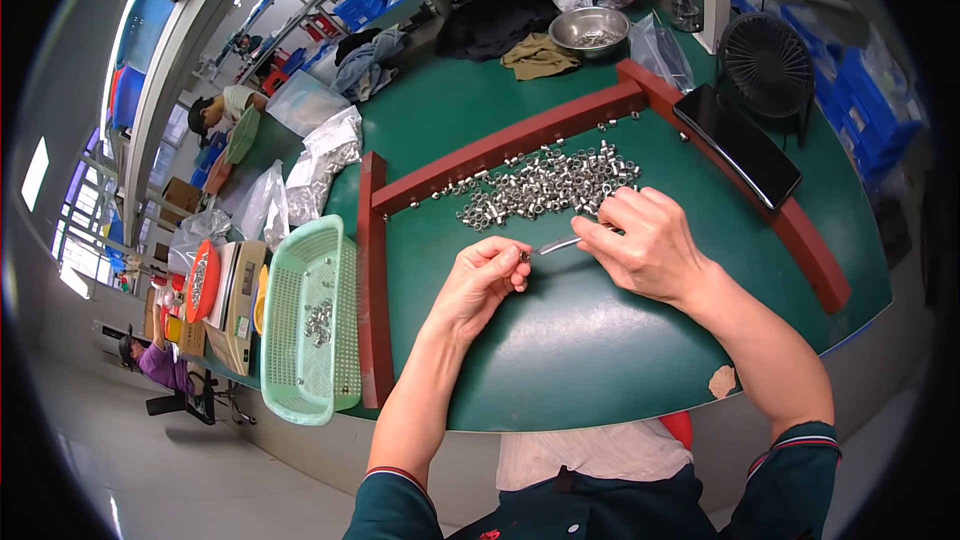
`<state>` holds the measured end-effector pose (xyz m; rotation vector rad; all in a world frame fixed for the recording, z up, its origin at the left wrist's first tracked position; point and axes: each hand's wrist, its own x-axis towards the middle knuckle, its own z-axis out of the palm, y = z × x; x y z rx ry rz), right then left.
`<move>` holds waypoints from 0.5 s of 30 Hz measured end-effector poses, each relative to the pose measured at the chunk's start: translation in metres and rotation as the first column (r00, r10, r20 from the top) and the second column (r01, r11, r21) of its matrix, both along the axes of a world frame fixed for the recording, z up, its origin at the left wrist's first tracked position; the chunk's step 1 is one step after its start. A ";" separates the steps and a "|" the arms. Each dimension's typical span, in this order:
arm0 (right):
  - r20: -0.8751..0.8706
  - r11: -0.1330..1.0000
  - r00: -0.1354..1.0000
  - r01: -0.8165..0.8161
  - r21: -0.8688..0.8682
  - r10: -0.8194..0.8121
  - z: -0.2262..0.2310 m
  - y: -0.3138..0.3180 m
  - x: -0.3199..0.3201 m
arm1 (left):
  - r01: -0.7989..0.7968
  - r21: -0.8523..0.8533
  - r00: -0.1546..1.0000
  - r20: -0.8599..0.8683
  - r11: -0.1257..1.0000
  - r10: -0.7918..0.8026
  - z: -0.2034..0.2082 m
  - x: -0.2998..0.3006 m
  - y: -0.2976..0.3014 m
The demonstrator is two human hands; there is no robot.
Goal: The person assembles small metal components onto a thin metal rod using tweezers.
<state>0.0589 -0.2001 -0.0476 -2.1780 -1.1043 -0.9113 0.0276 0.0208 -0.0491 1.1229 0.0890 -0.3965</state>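
Between the thumb and fingers of my left hand is a small metal ring-shaped part, mostly covered by the fingertips. My right hand grips a slim metal hand tool, its thin tip reaching to the part; the tool's exact kind is hard to make out. Just beyond both hands spreads a pile of small silvery metal sleeves on the green tabletop. A green plastic basket to the left holds some more of these metal parts.
Dark red bars frame the work area on three sides. A black phone lies across the right bar, with a black fan behind. A metal bowl stands at the back. Left of the basket is a scale. Two other people sit further left.
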 end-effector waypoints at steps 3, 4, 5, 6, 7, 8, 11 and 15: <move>0.020 1.000 1.000 -0.005 -0.003 0.005 0.000 0.000 0.000 | 0.005 0.039 1.000 -0.013 0.999 -0.004 0.001 0.000 0.001; 0.034 1.000 0.999 -0.002 -0.017 0.002 0.001 0.000 0.000 | 0.009 0.064 1.000 -0.008 0.998 -0.009 0.001 0.000 0.001; 0.048 1.000 0.999 0.002 -0.030 0.000 0.002 0.001 -0.001 | 0.014 0.090 1.000 -0.003 0.996 -0.013 0.001 0.000 0.002; 0.047 1.000 0.999 0.003 -0.030 -0.001 0.002 0.001 -0.001 | 0.015 0.090 1.000 -0.004 0.996 -0.015 0.001 0.000 0.001; 0.065 0.999 0.998 0.014 -0.036 -0.012 0.001 0.001 -0.001 | 0.012 0.104 1.000 0.005 0.995 -0.013 0.001 0.000 0.001; 0.084 0.999 0.996 0.026 -0.040 -0.022 0.001 0.001 -0.001 | 0.010 0.117 1.000 0.014 0.993 -0.012 0.001 0.000 0.001; 0.073 1.000 0.997 0.017 -0.017 -0.016 -0.001 0.002 -0.001 | -0.002 0.167 0.999 0.040 0.986 -0.005 0.002 0.000 0.001; 0.049 0.999 0.999 0.022 -0.036 -0.020 -0.005 0.003 -0.001 | -0.030 0.220 0.996 0.086 0.975 0.012 0.003 -0.001 -0.001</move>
